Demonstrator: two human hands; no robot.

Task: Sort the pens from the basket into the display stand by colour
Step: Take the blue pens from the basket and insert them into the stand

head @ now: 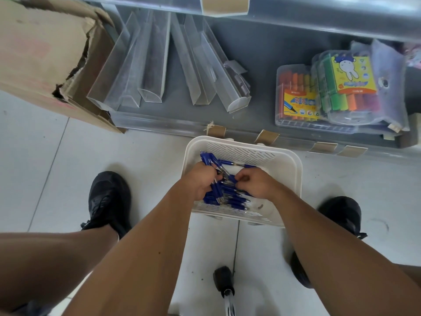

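A white slotted basket sits on the tiled floor between my feet, holding several blue pens. My left hand is inside it, closed around a bundle of blue pens whose ends stick out toward the basket's far left corner. My right hand is also in the basket, fingers pinched on pens in the pile. Beyond the basket, on a low grey shelf, lie clear plastic display troughs, all lying loose and tilted.
A torn cardboard box stands at the left of the shelf. Packs of coloured markers lie at its right. My black shoes flank the basket. A stool caster is below it. Taped paper tags line the shelf edge.
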